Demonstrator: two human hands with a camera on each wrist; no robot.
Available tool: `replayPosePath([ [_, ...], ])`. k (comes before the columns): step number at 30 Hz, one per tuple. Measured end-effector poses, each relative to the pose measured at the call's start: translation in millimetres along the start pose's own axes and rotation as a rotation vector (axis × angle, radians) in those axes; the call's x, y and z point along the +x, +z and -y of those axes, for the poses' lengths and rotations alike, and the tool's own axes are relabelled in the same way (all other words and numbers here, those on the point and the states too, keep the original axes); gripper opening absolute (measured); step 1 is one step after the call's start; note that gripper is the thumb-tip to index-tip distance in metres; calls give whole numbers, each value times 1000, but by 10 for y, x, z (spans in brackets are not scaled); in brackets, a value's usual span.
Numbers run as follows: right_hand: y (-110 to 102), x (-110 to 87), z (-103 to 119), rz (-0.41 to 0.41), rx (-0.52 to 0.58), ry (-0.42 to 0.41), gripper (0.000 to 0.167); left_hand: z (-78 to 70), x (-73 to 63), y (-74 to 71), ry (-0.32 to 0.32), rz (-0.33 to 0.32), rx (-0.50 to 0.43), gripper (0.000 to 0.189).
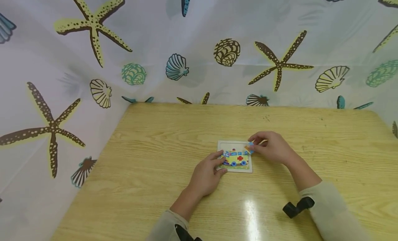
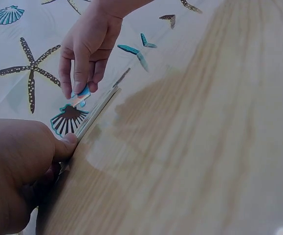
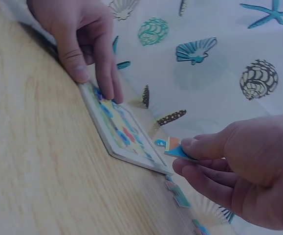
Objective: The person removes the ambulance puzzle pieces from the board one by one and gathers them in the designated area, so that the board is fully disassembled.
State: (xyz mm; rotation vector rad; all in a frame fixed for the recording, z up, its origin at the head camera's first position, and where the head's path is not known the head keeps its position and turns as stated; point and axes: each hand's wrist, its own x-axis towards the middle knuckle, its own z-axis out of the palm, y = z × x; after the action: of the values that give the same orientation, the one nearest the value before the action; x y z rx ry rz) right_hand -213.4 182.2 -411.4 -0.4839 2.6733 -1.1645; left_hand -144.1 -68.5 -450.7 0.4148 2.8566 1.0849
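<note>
A small jigsaw puzzle in a white frame (image 1: 233, 142) lies on the table, showing a yellow ambulance with a red cross and blue wheels; a plain strip shows along its top. My left hand (image 1: 206, 173) rests on the frame's left side, its fingers over the picture and its thumb at the near edge. My right hand (image 1: 270, 147) pinches a blue and orange puzzle piece (image 3: 174, 148) between thumb and fingers, over the frame's upper right corner. In the right wrist view, the piece is tilted and raised above the board.
More loose puzzle pieces (image 3: 179, 193) lie on the table just past the frame, below the right hand in the right wrist view. The wood-grain table (image 1: 155, 147) ends at a white curtain (image 1: 199, 82) printed with shells and starfish, behind and at the left.
</note>
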Motion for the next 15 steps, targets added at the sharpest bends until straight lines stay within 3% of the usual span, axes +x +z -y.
replayPosePath([
  [15,-283,-155,-159,56,136,133,25,-7,5,18,-3,-8,10,42],
])
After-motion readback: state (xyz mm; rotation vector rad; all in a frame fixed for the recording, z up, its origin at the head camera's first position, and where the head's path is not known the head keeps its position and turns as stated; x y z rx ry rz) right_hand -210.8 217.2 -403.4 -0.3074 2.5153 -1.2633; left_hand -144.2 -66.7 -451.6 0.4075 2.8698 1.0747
